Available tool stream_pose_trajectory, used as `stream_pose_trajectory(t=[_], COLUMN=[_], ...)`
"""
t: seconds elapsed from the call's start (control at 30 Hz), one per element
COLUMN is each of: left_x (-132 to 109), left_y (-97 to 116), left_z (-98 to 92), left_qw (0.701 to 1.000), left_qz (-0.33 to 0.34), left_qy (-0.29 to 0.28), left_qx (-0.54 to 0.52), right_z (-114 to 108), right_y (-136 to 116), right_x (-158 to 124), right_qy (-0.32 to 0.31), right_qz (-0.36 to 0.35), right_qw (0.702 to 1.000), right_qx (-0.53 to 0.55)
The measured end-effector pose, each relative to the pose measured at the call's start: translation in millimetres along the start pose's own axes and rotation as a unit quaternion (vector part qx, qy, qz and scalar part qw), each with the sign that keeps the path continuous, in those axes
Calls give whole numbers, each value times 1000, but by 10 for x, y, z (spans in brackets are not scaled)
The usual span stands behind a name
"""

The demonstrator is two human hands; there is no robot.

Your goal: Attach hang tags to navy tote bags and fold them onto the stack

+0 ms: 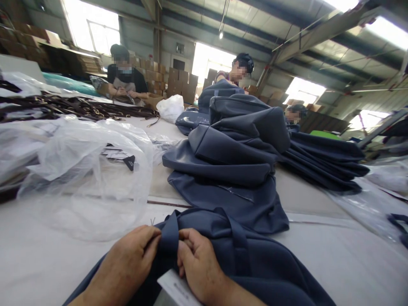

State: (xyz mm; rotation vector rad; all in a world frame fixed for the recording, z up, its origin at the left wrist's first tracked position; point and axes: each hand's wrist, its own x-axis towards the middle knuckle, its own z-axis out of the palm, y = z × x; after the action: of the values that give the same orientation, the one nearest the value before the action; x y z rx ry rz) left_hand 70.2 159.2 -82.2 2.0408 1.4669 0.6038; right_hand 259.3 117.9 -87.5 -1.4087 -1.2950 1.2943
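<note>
A navy blue bag (270, 259) lies on the table right in front of me, with two strap handles. My left hand (129, 257) is closed, thumb and fingers pinching the left edge of the near bag handle (170, 238). A thin string end (152, 222) sticks up beside those fingertips. On the handle's other edge, my right hand (200, 265) is closed with its fingertips curled against the strap. Below the right hand hangs a white tag (178, 289) with small print; what it is attached to is hidden.
Beyond the bag rises a pile of navy bags (229, 157), with folded navy pieces (325, 159) at its right. Clear plastic bags (95, 178) holding printed tags lie left, before a heap of dark buckled straps (73, 106). Several people work behind, one person (126, 80) at left.
</note>
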Motion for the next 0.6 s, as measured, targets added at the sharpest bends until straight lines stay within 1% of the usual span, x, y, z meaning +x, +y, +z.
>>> stream_pose_trajectory(t=[0.07, 0.13, 0.2, 0.27, 0.33, 0.37, 0.43, 0.5, 0.6], left_x=[-13, -22, -28, -42, -76, -102, -174, -258, -348], left_y=[-33, -54, -54, -27, 21, 49, 98, 129, 153], left_z=[-23, -55, -89, -121, -146, -156, -169, -172, -160], left_qw=[999, 997, 994, 991, 986, 983, 980, 975, 965], left_qz=[-21, -46, -68, -87, -95, -98, -95, -85, -51], left_qy=[-5, -38, -73, -104, -133, -144, -155, -167, -193], left_qx=[25, 39, 36, 8, -34, -52, -81, -119, -167], right_z=[1, -5, -26, -60, -89, -95, -84, -40, 59], right_y=[37, 84, 97, 49, -46, -98, -183, -222, -206], right_x=[-74, -148, -203, -229, -231, -225, -211, -200, -191], right_qy=[18, 19, -15, -49, -63, -59, -28, 20, 79], right_qz=[-15, -28, -11, 13, 29, 36, 45, 42, 8], right_qw=[999, 997, 997, 997, 995, 994, 994, 993, 991], right_qx=[-36, -72, -74, -65, -74, -83, -99, -104, -107])
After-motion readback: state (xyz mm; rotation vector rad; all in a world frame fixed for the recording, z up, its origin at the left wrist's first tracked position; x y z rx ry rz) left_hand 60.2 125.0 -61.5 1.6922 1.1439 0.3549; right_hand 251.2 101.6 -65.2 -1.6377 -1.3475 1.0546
